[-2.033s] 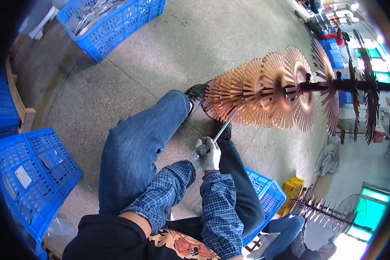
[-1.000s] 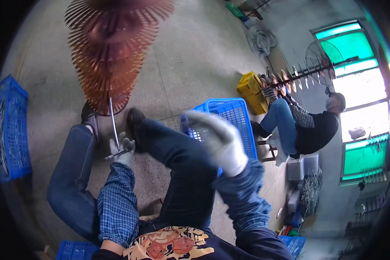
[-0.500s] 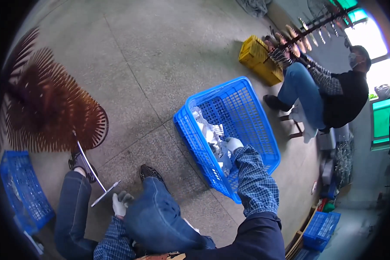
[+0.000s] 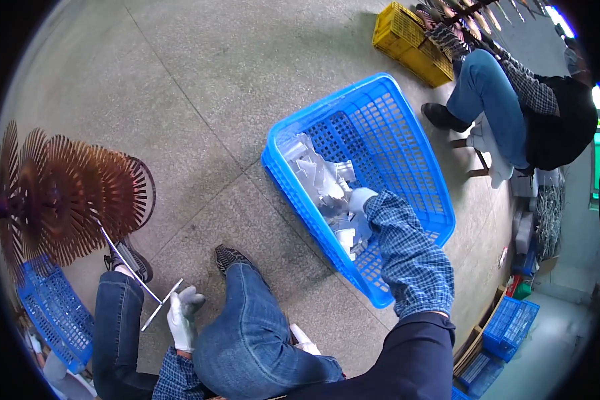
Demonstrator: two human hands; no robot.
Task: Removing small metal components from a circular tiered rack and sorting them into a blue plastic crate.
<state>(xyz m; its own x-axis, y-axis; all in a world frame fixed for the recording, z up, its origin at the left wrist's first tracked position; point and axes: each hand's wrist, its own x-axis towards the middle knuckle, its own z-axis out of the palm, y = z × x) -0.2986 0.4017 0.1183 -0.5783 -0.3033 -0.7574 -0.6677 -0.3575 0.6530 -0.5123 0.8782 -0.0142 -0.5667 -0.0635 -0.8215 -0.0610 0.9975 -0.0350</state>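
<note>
Left white-gloved hand (image 4: 183, 320): fingers half-curled by silver T-handled metal rod (image 4: 159, 304); right white-gloved hand (image 4: 362, 199) inside blue plastic crate (image 4: 407, 160). Both grips unclear.

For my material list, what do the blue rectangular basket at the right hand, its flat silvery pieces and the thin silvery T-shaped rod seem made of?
Basket: probably moulded plastic, semi-gloss; the lattice repeats evenly.
Pieces: likely sheet metal, shiny, by bright reflections.
Rod: probably metal, smooth, with bright sheen.

Windows (image 4: 599, 99) glare white at far right, amid black fisheye vignetting.
</note>
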